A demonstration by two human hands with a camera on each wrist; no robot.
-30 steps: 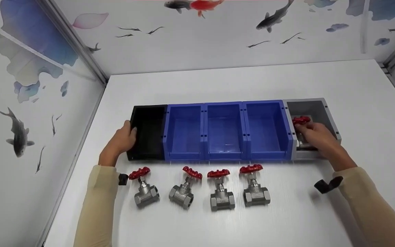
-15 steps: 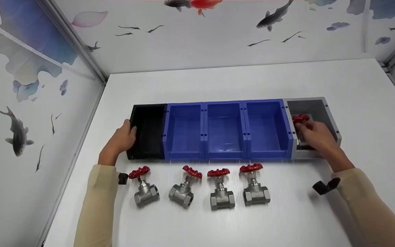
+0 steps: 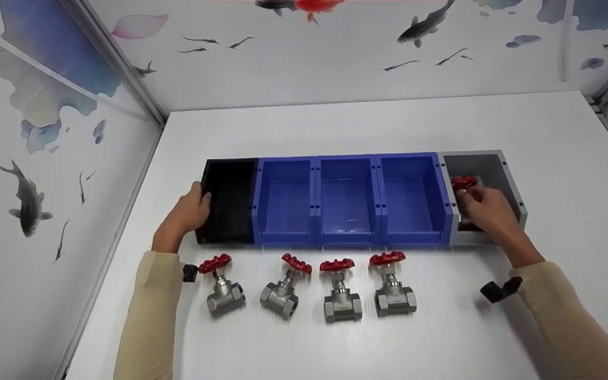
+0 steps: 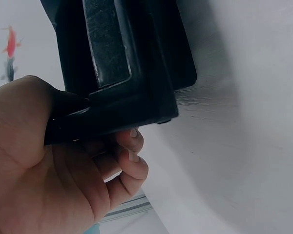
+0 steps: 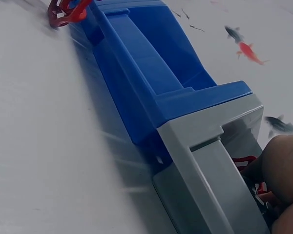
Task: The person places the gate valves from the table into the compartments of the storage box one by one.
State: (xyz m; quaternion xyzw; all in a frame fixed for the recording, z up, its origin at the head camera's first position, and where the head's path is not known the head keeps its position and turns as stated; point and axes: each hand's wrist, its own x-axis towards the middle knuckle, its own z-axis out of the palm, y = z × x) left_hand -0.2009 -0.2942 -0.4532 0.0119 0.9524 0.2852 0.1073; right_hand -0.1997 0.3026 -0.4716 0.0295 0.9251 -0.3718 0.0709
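My left hand (image 3: pixel 185 212) grips the left side wall of the black bin (image 3: pixel 229 240), thumb over the rim and fingers outside, as the left wrist view shows. At the row's other end, my right hand (image 3: pixel 488 211) reaches into the grey bin (image 3: pixel 515 195). Its thumb and fingers pinch a valve with a red handwheel (image 3: pixel 464 182) there; the hand covers much of the metal body. Several more valves lie on the table before the bins: a leftmost valve (image 3: pixel 223 290), a second valve (image 3: pixel 283 293), a third valve (image 3: pixel 341 298) and a rightmost valve (image 3: pixel 393 293).
Between the black and grey bins stand a left blue bin (image 3: pixel 285 237), a middle blue bin (image 3: pixel 345 237) and a right blue bin (image 3: pixel 412 237), all joined side by side. White panels with painted fish (image 3: pixel 425 25) rise behind and left of the white table (image 3: pixel 367 124).
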